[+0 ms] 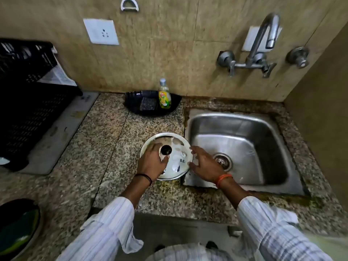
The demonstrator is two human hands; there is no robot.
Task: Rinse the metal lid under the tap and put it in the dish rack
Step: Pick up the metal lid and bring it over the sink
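Observation:
A round metal lid (pixel 177 159) with a black knob (pixel 166 149) lies on the granite counter just left of the sink (pixel 244 127). Its top is smeared with white soap foam. My left hand (pixel 151 162) lies on the lid's left half, thumb and fingers curled around the knob. My right hand (pixel 204 164) is at the lid's right rim with fingers spread, the tips touching the edge. The tap (pixel 267 32) on the wall above the sink is not running. The black plastic dish rack (pixel 28 110) stands at the far left.
A dish soap bottle (pixel 164 95) and a dark scrub pad (pixel 148 106) sit in a black tray (pixel 173 106) against the wall. A dark bowl (pixel 18 228) is at the bottom left. A wall socket (pixel 101 32) is above the counter.

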